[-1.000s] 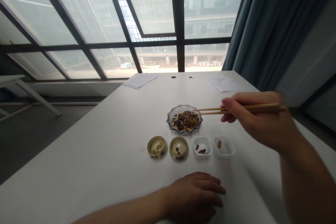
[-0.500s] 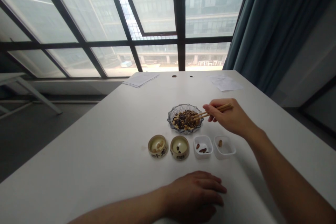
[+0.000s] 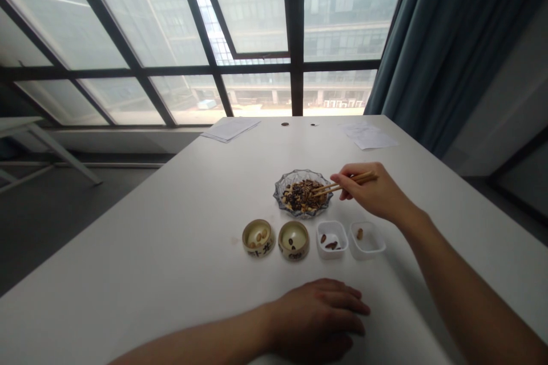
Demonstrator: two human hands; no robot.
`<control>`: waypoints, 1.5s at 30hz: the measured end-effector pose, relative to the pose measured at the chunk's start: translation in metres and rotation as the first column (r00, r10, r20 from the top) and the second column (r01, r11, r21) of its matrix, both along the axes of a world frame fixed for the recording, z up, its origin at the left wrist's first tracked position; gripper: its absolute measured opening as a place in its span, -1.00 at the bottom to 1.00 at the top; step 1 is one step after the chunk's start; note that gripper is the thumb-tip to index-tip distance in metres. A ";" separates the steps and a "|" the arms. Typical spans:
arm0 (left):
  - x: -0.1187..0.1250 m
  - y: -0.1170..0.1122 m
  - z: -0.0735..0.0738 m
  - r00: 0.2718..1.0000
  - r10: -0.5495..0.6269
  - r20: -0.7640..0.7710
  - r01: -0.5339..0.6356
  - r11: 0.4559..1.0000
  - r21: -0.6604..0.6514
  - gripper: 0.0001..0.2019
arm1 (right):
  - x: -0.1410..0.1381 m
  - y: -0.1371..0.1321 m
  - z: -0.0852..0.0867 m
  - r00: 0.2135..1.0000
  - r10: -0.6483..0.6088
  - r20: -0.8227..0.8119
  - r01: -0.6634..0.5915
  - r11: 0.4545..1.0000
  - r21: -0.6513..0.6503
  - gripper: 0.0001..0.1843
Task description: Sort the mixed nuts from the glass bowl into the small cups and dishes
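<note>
My right hand [image 3: 362,187] is closed round a pair of wooden chopsticks [image 3: 342,183], whose tips reach into a scalloped glass bowl [image 3: 280,205]. Mixed nuts and seeds [image 3: 303,196] fill that bowl; whether the tips pinch a piece is too small to tell. My left hand [image 3: 323,316] lies on the table with its fingers spread, holding nothing. Between the hands stand two small ceramic bowls, the left one [image 3: 257,252] with several pale nuts and the right one [image 3: 293,254] with dark seeds. Beside them, one white plastic cup [image 3: 331,252] contains brown pieces, another [image 3: 371,252] a single tan piece.
Everything stands on a white table [image 3: 192,228]. Papers lie at its far left [image 3: 231,129] and far right [image 3: 370,135]. Beyond are large windows, and a blue curtain [image 3: 411,68] hangs at the right. Another table [image 3: 25,122] stands at the left.
My right hand and the chopsticks have shifted very slightly, the tips staying in the glass bowl. The left hand rests where it was.
</note>
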State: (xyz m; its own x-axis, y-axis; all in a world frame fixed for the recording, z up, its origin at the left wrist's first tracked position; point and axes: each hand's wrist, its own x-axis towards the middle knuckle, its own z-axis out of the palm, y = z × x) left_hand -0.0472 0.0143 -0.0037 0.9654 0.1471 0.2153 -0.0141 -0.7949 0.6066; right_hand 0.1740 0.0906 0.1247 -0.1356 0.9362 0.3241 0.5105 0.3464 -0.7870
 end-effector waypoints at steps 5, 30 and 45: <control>0.000 0.000 0.001 1.000 0.001 -0.009 -0.001 1.000 0.005 -0.72 | -0.001 0.002 -0.002 0.998 0.025 0.061 -0.029 0.997 0.068 -0.58; -0.001 0.000 0.000 1.000 -0.008 -0.007 0.008 1.000 -0.015 -0.71 | -0.001 0.001 0.003 0.977 0.126 0.173 -0.157 0.972 0.175 -0.65; -0.001 0.001 -0.004 1.000 -0.005 0.010 0.004 1.000 0.027 -0.71 | -0.003 0.001 -0.001 0.972 0.120 0.203 -0.167 0.958 0.234 -0.51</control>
State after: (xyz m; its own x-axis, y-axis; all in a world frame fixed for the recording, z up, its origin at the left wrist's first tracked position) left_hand -0.0484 0.0149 -0.0074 0.9638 0.1368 0.2288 -0.0236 -0.8112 0.5843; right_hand 0.1708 0.0912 0.1240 -0.3423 0.7957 0.4997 0.5687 0.5988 -0.5639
